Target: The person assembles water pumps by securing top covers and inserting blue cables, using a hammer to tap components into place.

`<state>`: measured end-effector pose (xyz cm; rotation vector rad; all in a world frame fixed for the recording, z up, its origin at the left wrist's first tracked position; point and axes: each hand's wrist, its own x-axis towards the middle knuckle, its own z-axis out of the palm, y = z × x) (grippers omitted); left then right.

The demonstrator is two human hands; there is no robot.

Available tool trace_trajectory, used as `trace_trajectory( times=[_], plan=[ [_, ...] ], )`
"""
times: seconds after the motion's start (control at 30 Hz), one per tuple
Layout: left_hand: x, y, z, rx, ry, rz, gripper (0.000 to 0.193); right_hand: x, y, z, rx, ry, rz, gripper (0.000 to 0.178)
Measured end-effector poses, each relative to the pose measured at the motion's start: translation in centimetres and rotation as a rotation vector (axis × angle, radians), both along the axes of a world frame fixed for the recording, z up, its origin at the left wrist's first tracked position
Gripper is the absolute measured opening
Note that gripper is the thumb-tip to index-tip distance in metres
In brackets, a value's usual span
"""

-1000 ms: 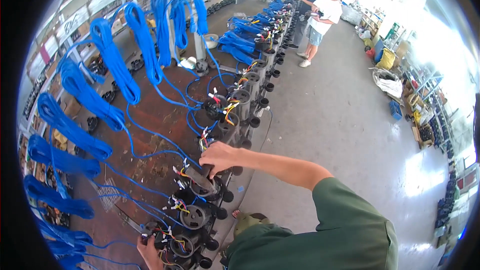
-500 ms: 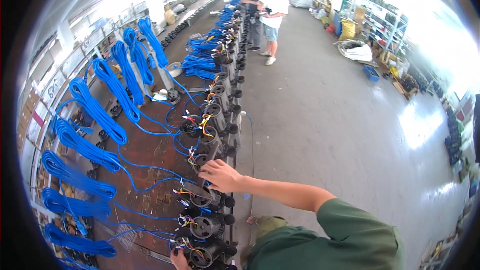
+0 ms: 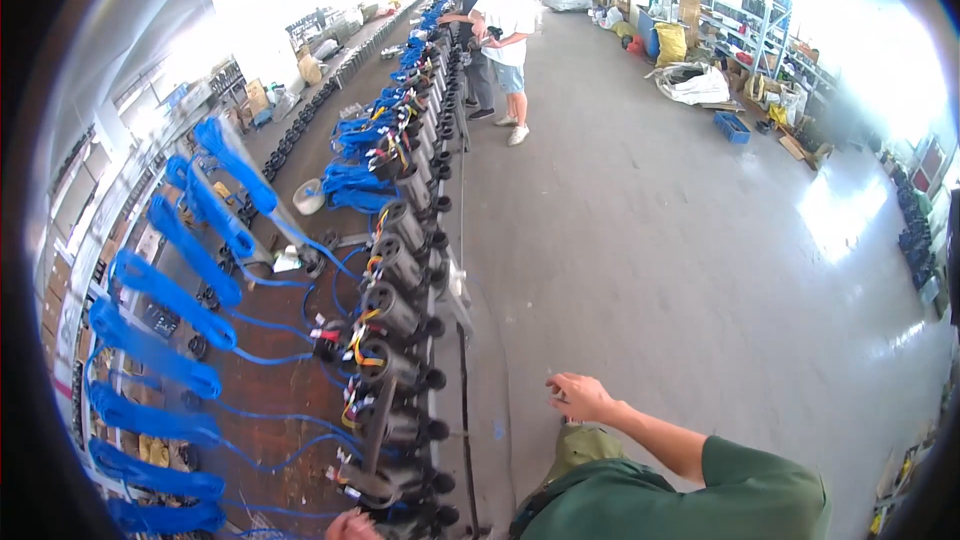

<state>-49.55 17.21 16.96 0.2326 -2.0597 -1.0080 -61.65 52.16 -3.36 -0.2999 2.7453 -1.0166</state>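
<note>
My right hand (image 3: 580, 397) hangs over the floor beside my leg, right of the bench, its fingers loosely apart and nothing in them. At the lower edge, my left hand (image 3: 352, 526) shows only in part, next to the nearest cylinders; its fingers are blurred and cut off. Along the bench edge runs a row of grey metal cylinders (image 3: 384, 308) with red, yellow and white wire ends (image 3: 362, 340). A flat dark bar (image 3: 380, 425) leans across one of them. Bundled blue cables (image 3: 175, 295) hang to the left, their leads running to the cylinders.
The brown bench top (image 3: 270, 390) lies between cables and cylinders. Two people stand farther along the row, one in a white shirt (image 3: 510, 15). On the right, a blue crate (image 3: 732, 127), a white sack (image 3: 690, 83) and shelves (image 3: 745, 15) border the grey floor (image 3: 640, 240).
My right hand has left the cylinder it was touching and moved right, over the floor. The view has shifted forward along the row. My left hand stays low by the cylinders.
</note>
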Motion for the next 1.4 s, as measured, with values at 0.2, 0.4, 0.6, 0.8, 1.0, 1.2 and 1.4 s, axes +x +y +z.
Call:
trace_trajectory(
  times=[0.2, 0.4, 0.6, 0.8, 1.0, 1.2, 1.4],
  plan=[
    [-18.7, 14.2, -11.6, 0.134, -0.58, -0.444, 0.02, -10.6, 6.9, 3.3, -0.041, 0.002, 0.142, 0.035],
    [-18.3, 5.5, -41.5, 0.326, -1.18, -0.229, 0.034, -23.1, 16.2, -2.9, -0.236, -0.2, -0.04, 0.035],
    [-33.5, 11.8, -42.5, 0.03, -1.803, -0.381, 0.034, -24.5, 36.3, -27.4, 0.199, -0.548, -0.784, 0.039],
    [-55.1, 17.6, -43.5, -0.006, -1.781, -0.425, 0.033, -16.5, 44.9, -27.0, 0.398, -1.088, -0.925, 0.044],
    [-86.5, 25.4, -39.1, 0.69, -1.389, -0.324, 0.016, -32.5, 39.1, -18.4, -0.18, -1.191, -1.422, 0.044],
    [-110.8, 33.6, -34.2, 0.675, -1.244, -0.425, 0.015, -52.5, 39.9, -24.2, 0.014, -1.003, -0.796, 0.041],
    [-118.1, 33.7, -37.4, 0.706, -1.529, -0.197, 0.019, -81.4, 52.2, -29.5, 0.116, -0.89, -0.76, 0.04]
  ],
)
